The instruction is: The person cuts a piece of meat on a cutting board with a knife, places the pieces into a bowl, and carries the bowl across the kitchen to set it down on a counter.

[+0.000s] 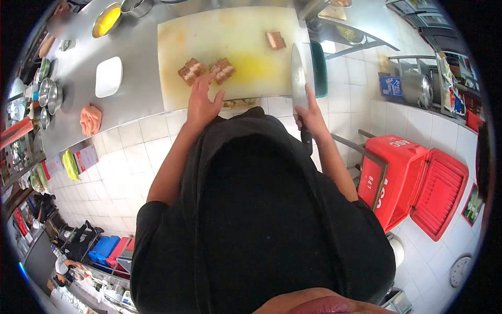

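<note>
The meat (191, 71) is found just far of the spread, empty left hand (203, 103), the nearer one, while the far-pointing cleaver (298, 78) is clenched in the right hand (312, 116).

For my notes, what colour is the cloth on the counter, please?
The cloth is salmon pink; best in head view.

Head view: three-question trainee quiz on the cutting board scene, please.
1. True or false: the right hand grips the cleaver.
2. What lies nearest the left hand?
3. The white dish sits on which side of the cutting board? A) the person's left B) the person's right
Key: 1 true; 2 the two meat blocks side by side; 3 A.
</note>
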A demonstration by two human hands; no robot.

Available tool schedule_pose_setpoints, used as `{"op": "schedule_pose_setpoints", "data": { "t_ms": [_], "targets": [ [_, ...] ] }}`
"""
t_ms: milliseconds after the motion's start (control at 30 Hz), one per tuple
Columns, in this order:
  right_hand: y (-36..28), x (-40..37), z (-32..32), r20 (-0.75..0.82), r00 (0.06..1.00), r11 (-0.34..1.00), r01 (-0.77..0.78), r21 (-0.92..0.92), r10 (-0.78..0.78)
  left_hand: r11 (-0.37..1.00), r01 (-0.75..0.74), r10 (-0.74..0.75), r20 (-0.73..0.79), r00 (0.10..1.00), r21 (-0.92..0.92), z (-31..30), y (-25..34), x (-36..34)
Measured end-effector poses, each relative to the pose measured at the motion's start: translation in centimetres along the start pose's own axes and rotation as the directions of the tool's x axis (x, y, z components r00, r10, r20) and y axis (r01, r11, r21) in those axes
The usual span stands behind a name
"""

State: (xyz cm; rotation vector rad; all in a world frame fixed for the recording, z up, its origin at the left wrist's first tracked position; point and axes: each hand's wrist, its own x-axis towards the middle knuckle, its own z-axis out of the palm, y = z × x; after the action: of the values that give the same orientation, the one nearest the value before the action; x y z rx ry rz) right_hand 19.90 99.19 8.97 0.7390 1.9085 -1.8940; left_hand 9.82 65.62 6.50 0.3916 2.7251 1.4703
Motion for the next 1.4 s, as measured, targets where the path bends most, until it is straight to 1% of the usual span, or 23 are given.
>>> {"op": "schedule_pose_setpoints", "data": {
  "t_ms": [67, 100, 133, 200, 233, 267, 300, 367, 400, 500, 600, 700, 800, 833, 900, 967, 1033, 1067, 1167, 1233, 1300, 1333, 1400],
  "targets": [
    [1.2, 1.3, -0.2, 0.038, 0.999, 1.000, 0.023, -0.005, -0.023, 0.994, -0.107, 0.107, -0.007, 0.994, 0.015, 0.3, 0.0, 0.7],
    [0.7, 1.7, 0.0, 0.056, 0.998, 0.999, 0.035, -0.007, -0.035, 0.987, -0.160, 0.161, -0.010, 0.987, 0.023, 0.4, 0.1, 1.1],
    [0.3, 2.2, 0.6, 0.040, 0.999, 0.999, 0.032, -0.035, -0.031, 0.980, -0.192, 0.193, -0.003, 0.981, 0.044, 0.5, 0.2, 1.6],
    [-0.6, 3.0, 1.8, 0.074, 0.994, 0.995, 0.085, -0.060, -0.081, 0.963, -0.255, 0.254, 0.018, 0.967, 0.088, 0.7, 0.8, 2.7],
    [-1.2, 3.4, 2.2, 0.093, 0.990, 0.991, 0.113, -0.071, -0.106, 0.967, -0.243, 0.243, 0.008, 0.970, 0.077, 0.7, 1.1, 3.2],
    [-1.5, 3.6, 2.4, 0.125, 0.985, 0.983, 0.138, -0.122, -0.123, 0.971, -0.228, 0.229, 0.000, 0.973, 0.068, 0.8, 1.5, 3.7],
    [-1.7, 3.4, 2.8, 0.106, 0.970, 0.938, 0.240, -0.249, -0.220, 0.975, -0.212, 0.213, -0.008, 0.977, 0.060, 0.8, 1.7, 4.1],
    [-2.1, 3.2, 3.6, 0.105, 0.905, 0.769, 0.407, -0.493, -0.412, 0.963, -0.250, 0.255, -0.044, 0.966, 0.096, 0.7, 1.6, 5.5],
    [-1.8, 3.1, 3.7, 0.087, 0.867, 0.707, 0.454, -0.543, -0.490, 0.957, -0.267, 0.275, -0.064, 0.959, 0.112, 0.8, 1.4, 6.2],
    [-1.5, 1.8, 3.2, 0.091, 0.897, 0.727, 0.406, -0.554, -0.432, 0.962, -0.251, 0.262, -0.108, 0.959, 0.103, 1.1, 0.4, 7.9],
    [-1.6, 0.4, 3.0, 0.201, 0.944, 0.714, 0.329, -0.618, -0.261, 0.959, -0.257, 0.270, -0.106, 0.957, 0.122, 1.8, -1.0, 9.6],
    [-0.6, 1.6, 3.4, 0.219, 0.958, 0.714, 0.284, -0.639, -0.185, 0.967, -0.193, 0.212, -0.106, 0.971, 0.167, 3.0, -2.3, 11.8],
    [0.0, 3.2, 2.9, 0.085, 0.976, 0.711, 0.203, -0.673, -0.199, 0.943, -0.241, 0.263, -0.071, 0.962, 0.229, 3.9, -2.8, 13.8],
    [1.0, 3.8, 2.1, 0.002, 0.964, 0.703, 0.195, -0.684, -0.265, 0.942, -0.218, 0.238, -0.050, 0.970, 0.257, 3.9, -2.3, 14.1],
    [3.0, 4.8, -1.6, -0.159, 0.903, 0.684, 0.177, -0.708, -0.399, 0.934, -0.175, 0.191, -0.021, 0.981, 0.311, 4.1, -1.1, 15.3],
    [2.0, 3.2, -4.4, -0.329, 0.901, 0.699, -0.041, -0.714, -0.283, 0.929, -0.148, 0.165, -0.020, 0.986, 0.338, 4.8, -1.0, 16.2],
    [0.3, 1.5, -5.8, -0.329, 0.906, 0.674, -0.068, -0.736, -0.268, 0.924, -0.122, 0.139, -0.019, 0.990, 0.363, 5.6, -1.4, 17.0],
    [-0.2, 0.7, -5.9, -0.286, 0.914, 0.660, -0.028, -0.751, -0.287, 0.921, -0.113, 0.130, -0.019, 0.991, 0.373, 6.2, -1.6, 17.4],
    [0.3, -0.1, -4.3, -0.265, 0.913, 0.740, 0.057, -0.670, -0.310, 0.915, -0.066, 0.083, -0.026, 0.996, 0.399, 7.1, -1.0, 18.1],
    [0.7, 0.0, -2.8, -0.205, 0.918, 0.718, 0.113, -0.687, -0.340, 0.908, -0.036, 0.050, -0.023, 0.998, 0.418, 7.5, -0.8, 18.5],
    [1.0, -0.2, -1.2, -0.154, 0.916, 0.725, 0.181, -0.664, -0.370, 0.897, -0.017, 0.022, -0.007, 1.000, 0.441, 7.7, -0.5, 18.7],
    [0.4, -0.7, -0.4, -0.149, 0.929, 0.759, 0.177, -0.627, -0.339, 0.914, -0.045, 0.027, 0.050, 0.998, 0.404, 7.7, -0.3, 18.8],
    [0.4, -0.8, 0.2, -0.109, 0.934, 0.739, 0.193, -0.645, -0.340, 0.944, -0.097, 0.045, 0.167, 0.985, 0.316, 8.1, 0.0, 18.8]
  ]
}}
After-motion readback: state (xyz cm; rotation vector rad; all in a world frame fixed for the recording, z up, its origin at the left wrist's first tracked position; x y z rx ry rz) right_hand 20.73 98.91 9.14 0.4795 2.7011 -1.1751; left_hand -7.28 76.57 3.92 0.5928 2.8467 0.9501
